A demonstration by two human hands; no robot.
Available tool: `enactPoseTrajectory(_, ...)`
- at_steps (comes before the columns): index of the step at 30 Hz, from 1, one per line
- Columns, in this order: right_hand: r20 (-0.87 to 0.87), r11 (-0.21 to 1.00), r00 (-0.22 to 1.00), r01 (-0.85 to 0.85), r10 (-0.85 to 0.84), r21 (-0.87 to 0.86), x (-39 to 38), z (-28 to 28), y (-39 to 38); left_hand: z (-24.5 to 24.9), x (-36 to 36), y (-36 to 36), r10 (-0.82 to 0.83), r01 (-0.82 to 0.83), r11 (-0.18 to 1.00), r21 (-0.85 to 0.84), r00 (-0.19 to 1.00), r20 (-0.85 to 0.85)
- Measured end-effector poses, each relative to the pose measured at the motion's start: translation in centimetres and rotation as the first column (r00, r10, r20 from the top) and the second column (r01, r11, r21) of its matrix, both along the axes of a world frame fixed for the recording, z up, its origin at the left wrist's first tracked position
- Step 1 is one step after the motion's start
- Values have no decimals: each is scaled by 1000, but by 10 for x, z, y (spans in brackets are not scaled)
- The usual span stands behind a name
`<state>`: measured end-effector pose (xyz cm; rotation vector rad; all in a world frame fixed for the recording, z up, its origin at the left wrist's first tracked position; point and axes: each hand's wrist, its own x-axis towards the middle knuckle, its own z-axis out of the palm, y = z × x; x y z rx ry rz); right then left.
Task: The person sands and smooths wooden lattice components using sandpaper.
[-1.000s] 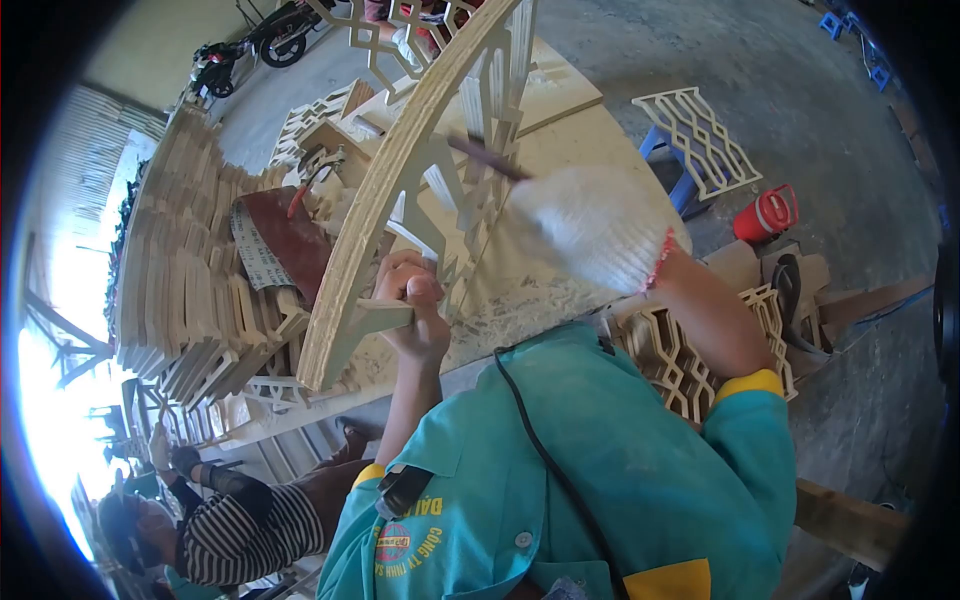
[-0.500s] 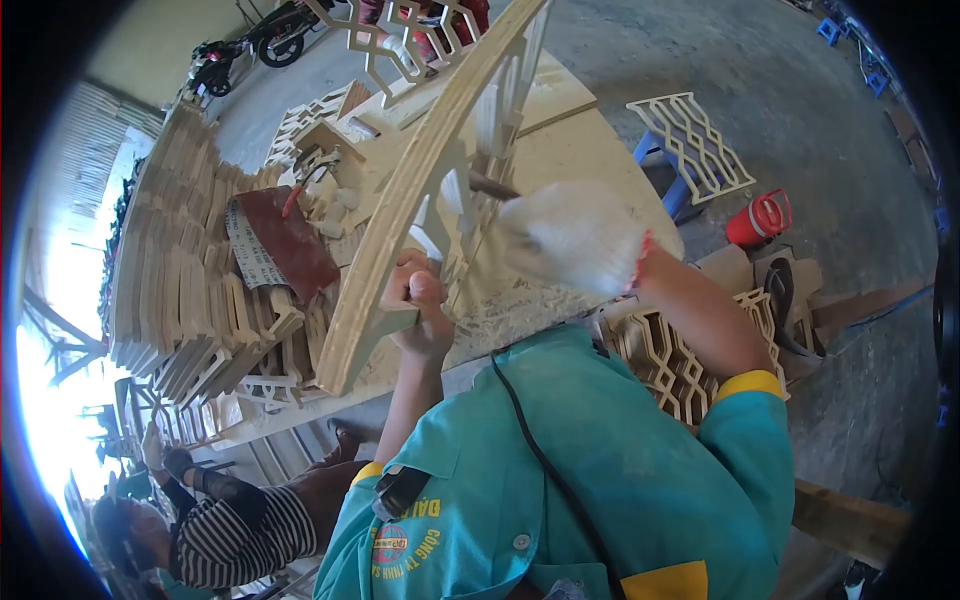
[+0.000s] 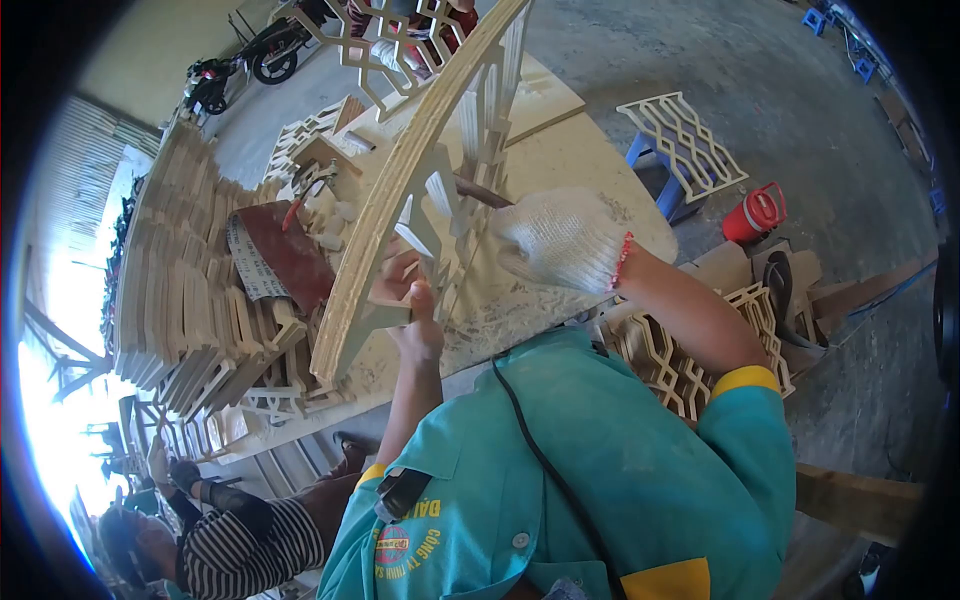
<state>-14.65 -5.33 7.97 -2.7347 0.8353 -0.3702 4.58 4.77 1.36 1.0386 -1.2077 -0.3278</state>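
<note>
A light wooden lattice frame (image 3: pixel 400 190) stands tilted on edge over the pale worktable (image 3: pixel 590 150). Bare fingers of my left hand (image 3: pixel 410 300) wrap round its near lower part. My right hand (image 3: pixel 565 238), in a white knitted glove with a red cuff edge, is closed on a brown rod-like piece (image 3: pixel 482 192) that reaches into the frame's openings. The far end of that piece is hidden by the lattice.
Stacked wooden lattice pieces (image 3: pixel 180 290) rise at the left, with red sandpaper (image 3: pixel 285 250) on them. A blue stool (image 3: pixel 672 190) bears a lattice panel; a red jug (image 3: pixel 752 213) stands beside it. A co-worker in stripes (image 3: pixel 250 535) is at the lower left.
My gloved right hand has shifted slightly left and shows more sharply. The lattice frame has moved a little left, with my left hand still on it.
</note>
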Motion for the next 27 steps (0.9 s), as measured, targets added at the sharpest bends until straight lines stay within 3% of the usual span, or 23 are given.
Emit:
enactPoseTrajectory(1,14,1000,1000,-7,7,-9,2,-1,1,1,4,1,-68,68,998,6,998,7)
enactPoseTrajectory(4,4,993,997,74,-74,-92,2,9,8,7,11,11,-133,121,957,264,991,30)
enactPoseTrajectory(6,95,983,990,116,-103,-142,-4,18,11,3,12,11,-153,123,931,344,986,61)
enactPoseTrajectory(9,88,968,983,176,-162,-181,-6,15,15,-4,14,8,-134,68,928,367,978,157)
enactPoseTrajectory(13,1,953,974,223,-228,-206,-5,3,19,-6,3,4,-37,39,958,285,999,-11)
enactPoseTrajectory(16,150,946,968,230,-199,-228,-2,-6,22,-3,6,2,-35,29,957,290,999,14)
enactPoseTrajectory(19,77,961,972,233,-223,-147,5,-25,13,-5,10,1,-37,22,958,285,998,50)
enactPoseTrajectory(22,-19,983,995,95,-99,-159,5,-28,20,6,7,1,-39,22,954,300,998,52)
enactPoseTrajectory(25,144,982,990,37,-10,-186,-1,-37,20,8,7,1,-57,29,952,305,995,81)
enactPoseTrajectory(27,125,999,992,2,-8,50,-10,-1,17,-1,7,0,-46,21,966,257,995,94)
